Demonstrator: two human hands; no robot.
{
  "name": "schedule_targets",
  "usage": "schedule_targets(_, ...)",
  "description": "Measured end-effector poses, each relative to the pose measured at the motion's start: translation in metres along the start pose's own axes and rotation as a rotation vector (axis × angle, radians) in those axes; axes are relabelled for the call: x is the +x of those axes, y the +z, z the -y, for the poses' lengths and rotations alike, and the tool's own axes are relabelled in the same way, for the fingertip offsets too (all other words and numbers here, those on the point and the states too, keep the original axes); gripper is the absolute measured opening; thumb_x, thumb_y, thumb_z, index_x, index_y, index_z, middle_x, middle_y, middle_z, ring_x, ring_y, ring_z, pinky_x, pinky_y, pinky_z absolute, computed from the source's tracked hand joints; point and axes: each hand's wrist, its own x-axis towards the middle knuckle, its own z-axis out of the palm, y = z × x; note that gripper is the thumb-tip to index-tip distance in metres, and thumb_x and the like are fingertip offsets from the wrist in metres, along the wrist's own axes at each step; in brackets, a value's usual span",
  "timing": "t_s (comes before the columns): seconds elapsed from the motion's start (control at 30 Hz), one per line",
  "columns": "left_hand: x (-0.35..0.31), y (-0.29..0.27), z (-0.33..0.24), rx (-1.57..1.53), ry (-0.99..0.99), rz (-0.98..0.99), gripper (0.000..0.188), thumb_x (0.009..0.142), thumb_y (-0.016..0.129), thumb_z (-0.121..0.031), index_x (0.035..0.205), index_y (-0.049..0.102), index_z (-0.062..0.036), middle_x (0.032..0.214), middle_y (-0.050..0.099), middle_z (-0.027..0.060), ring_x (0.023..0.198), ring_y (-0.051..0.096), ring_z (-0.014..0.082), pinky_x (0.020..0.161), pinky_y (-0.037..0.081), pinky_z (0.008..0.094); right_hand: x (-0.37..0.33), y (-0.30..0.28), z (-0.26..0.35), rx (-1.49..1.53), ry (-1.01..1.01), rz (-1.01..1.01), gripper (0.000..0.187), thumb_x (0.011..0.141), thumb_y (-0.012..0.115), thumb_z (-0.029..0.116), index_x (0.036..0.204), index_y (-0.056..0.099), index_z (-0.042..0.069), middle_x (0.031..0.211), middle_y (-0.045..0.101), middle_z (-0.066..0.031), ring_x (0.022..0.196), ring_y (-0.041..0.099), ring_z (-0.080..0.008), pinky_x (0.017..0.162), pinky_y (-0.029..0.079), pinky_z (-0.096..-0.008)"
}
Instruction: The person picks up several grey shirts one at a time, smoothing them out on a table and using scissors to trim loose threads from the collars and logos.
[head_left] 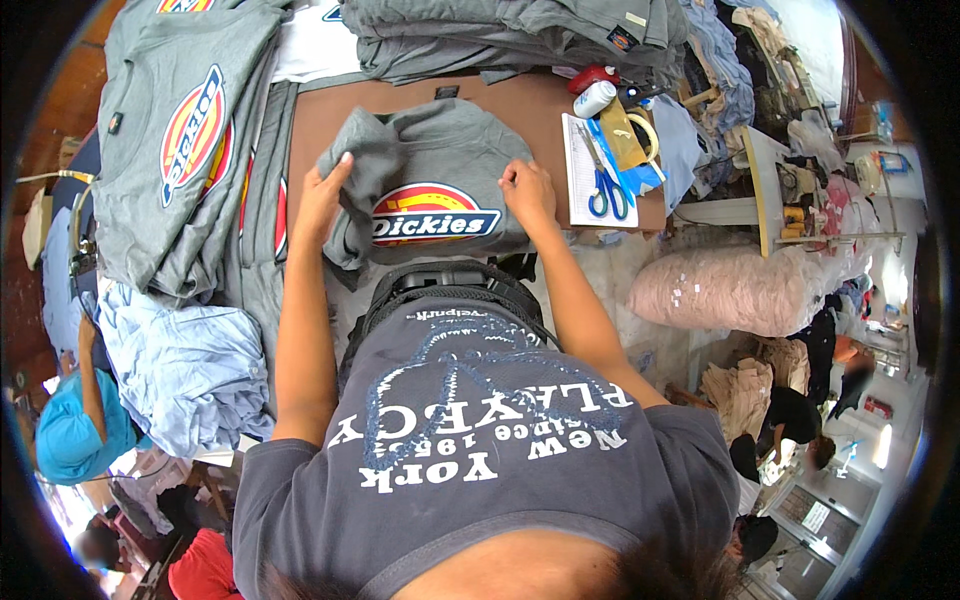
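Observation:
A grey shirt (450,150) with a red, yellow and blue printed logo on its front lies partly folded on a brown board (335,110) before me. My left hand (322,200) is closed around a raised, bunched part of the shirt at its left side, thumb uppermost. At the shirt's right edge my right hand (530,192) has its fingers curled in on the fabric; the fingertips are partly hidden. Right of that hand are blue-handled scissors (608,195), a white paper pad (580,165), a roll of tape (645,135) and a white bottle (595,98).
Similar grey shirts (190,130) are piled on the left, and folded grey garments (520,40) are stacked at the back. Light blue cloth (185,360) is heaped at lower left. A plastic-wrapped pink bundle (720,290) lies to the right. A person in blue (85,430) works at far left.

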Motion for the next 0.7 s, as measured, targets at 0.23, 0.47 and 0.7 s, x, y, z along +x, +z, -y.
schedule_targets(0.23,-0.024,-0.025,0.011,-1.023,-0.207,0.427,0.045,0.087,0.044,-0.03,0.114,0.042,0.0053,0.115,0.048,0.0186,0.107,0.046,0.0281,0.095,0.032,0.04,-0.021,0.013,-0.001,0.371,-0.012,-0.332,0.022,0.066,0.065,0.012,0.082,0.051,0.007,0.09,0.051,-0.0128,0.086,0.049,-0.0308,0.068,0.041,-0.0379)
schedule_targets(0.47,-0.044,0.001,-0.011,-0.389,0.037,0.122,0.036,0.085,0.048,-0.027,0.11,0.047,-0.0018,0.106,0.055,0.0103,0.1,0.051,0.0214,0.089,0.037,0.0364,-0.014,-0.019,0.006,-0.048,-0.203,-0.234,0.015,0.068,0.062,0.007,0.077,0.051,0.004,0.072,0.054,-0.0097,0.066,0.052,-0.0262,0.059,0.042,-0.0344)
schedule_targets(0.7,-0.065,0.002,-0.052,-0.41,0.303,0.172,0.037,0.087,0.043,-0.021,0.113,0.043,0.0051,0.112,0.051,0.0149,0.107,0.046,0.0246,0.094,0.031,0.0398,-0.068,-0.033,-0.025,1.507,0.236,0.181,0.019,0.068,0.058,-0.006,0.081,0.047,0.003,0.078,0.052,-0.002,0.076,0.048,-0.0107,0.07,0.038,-0.0229)
